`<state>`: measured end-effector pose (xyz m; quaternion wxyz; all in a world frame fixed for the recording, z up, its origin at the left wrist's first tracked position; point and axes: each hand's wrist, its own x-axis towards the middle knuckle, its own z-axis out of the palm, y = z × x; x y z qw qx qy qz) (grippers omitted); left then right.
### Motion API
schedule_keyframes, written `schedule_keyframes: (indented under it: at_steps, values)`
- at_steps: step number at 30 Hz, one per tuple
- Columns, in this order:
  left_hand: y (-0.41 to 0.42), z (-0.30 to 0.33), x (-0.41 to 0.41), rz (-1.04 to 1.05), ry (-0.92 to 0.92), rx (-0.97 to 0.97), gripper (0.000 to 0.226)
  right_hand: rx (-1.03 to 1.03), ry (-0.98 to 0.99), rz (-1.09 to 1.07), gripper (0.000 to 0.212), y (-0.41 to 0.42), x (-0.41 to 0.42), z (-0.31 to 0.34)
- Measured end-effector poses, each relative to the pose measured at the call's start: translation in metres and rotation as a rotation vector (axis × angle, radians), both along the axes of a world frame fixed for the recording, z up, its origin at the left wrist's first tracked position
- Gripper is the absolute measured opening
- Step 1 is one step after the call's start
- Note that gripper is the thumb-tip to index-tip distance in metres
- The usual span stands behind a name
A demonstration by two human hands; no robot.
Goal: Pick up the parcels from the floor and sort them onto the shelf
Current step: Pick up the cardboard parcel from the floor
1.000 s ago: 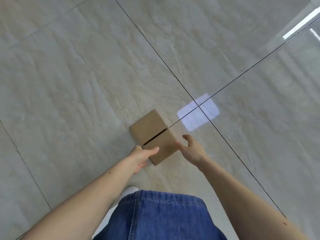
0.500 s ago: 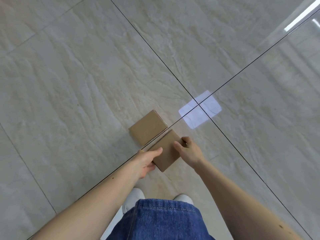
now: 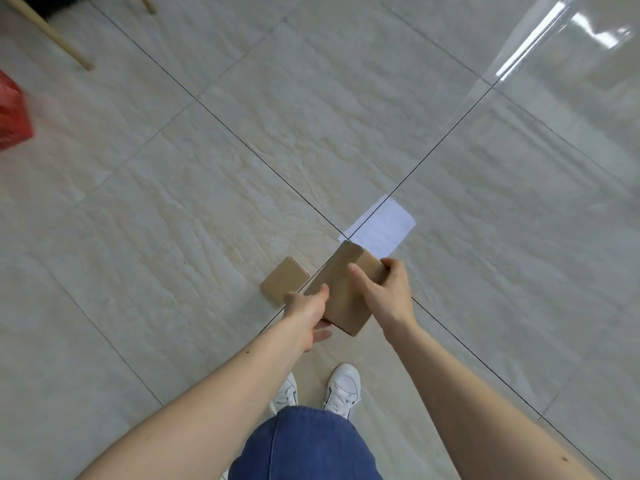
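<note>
Both hands, left (image 3: 308,308) and right (image 3: 389,292), are clamped on the box (image 3: 341,292); keep your grip firm and level, then find the shelf.

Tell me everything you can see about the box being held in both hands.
The held box is plain brown cardboard, rectangular, with no label or tape showing. It is lifted off the floor and tilted. The left hand supports its near left side from beneath; the right hand grips its right side, thumb across the top. A second box lies behind on the floor.
</note>
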<state>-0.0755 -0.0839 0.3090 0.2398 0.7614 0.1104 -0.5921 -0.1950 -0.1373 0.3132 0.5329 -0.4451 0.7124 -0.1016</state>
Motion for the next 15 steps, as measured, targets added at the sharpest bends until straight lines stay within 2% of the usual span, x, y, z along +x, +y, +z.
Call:
schedule_keyframes:
  at_steps: [6,15]
  values:
    - [-0.029,0.145,-0.023,-0.027,0.010,-0.099,0.055,-0.142,-0.021,-0.205,0.075,-0.017,-0.021,0.131]
    - [-0.056,0.298,-0.040,-0.206,0.088,-0.220,0.072,-0.240,-0.162,-0.309,0.050,-0.032,-0.072,0.274]
